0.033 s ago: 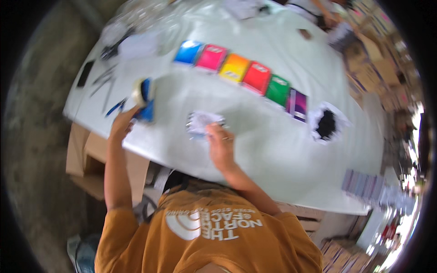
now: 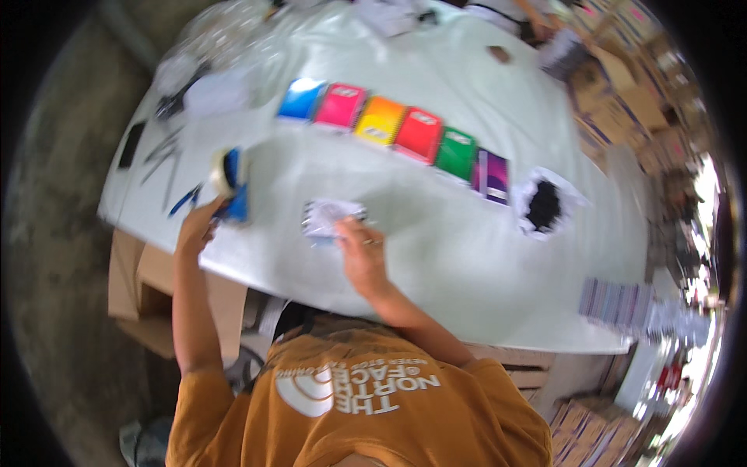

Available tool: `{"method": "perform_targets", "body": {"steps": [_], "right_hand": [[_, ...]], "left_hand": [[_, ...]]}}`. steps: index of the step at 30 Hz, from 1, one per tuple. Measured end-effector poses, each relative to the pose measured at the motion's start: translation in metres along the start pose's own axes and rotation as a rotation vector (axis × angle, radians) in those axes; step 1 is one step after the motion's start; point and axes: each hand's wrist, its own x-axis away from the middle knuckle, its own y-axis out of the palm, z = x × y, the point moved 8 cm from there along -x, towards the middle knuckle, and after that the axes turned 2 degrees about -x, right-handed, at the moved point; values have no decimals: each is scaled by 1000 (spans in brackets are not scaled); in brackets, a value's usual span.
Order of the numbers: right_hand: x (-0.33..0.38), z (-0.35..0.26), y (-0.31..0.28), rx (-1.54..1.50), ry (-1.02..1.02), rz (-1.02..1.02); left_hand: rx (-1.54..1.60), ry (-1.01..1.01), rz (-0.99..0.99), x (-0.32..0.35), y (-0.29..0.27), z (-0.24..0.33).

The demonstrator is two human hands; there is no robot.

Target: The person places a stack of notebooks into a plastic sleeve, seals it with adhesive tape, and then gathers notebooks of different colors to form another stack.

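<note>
My left hand (image 2: 199, 226) is at the near left side of a blue tape dispenser (image 2: 238, 204) carrying a cream-coloured roll of tape (image 2: 221, 174). Its fingers are closed against the dispenser's edge; blur hides whether a piece of tape is between them. My right hand (image 2: 362, 247) grips the near right corner of a small pale packet (image 2: 331, 215), which looks like spiral-bound notebooks in clear plastic, lying flat on the white-covered table (image 2: 436, 288). Beyond it runs a slanting row of colourful notebooks, among them a red one (image 2: 419, 135) and a green one (image 2: 456, 153).
Blue-handled pliers or snips (image 2: 185, 201) and a black phone-like object (image 2: 132, 145) lie at the left. Clear plastic bags (image 2: 233, 39) heap at the far left. A white bag of black pieces (image 2: 542, 206) and notebook stacks (image 2: 615, 303) are rightward. Another person's arm (image 2: 537, 15) shows far right.
The whole view has shifted slightly, so the table's things sit further left in the picture. Both hands keep their places at the dispenser and the packet.
</note>
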Motion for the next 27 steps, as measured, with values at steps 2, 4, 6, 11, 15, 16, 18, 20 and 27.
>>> {"method": "perform_targets", "body": {"steps": [2,4,6,11,15,16,18,20,27], "right_hand": [[-6,-6,0,-30,-36,-9],[-4,0,2,-12,-9,-50],[-1,4,-3,10,-14,-28],[-2,3,-9,-23,-35,-3],[4,10,-11,-29,-37,-7],[-2,0,-7,-62,-57,-9],[1,-5,4,-74,-45,-23],[7,6,9,-83,-49,-12],[-7,-8,-12,-7,-60,6]], "left_hand": [[80,60,-48,-16,-5,-16],[284,254,-112,-15,-1,-13],[652,322,-138,16,18,-10],[100,409,45,-1,2,-82],[100,615,705,4,-23,-52],[12,503,741,76,-3,6],[380,732,644,106,12,30],[268,940,311,143,59,70],[725,1447,-418,307,113,162]]}}
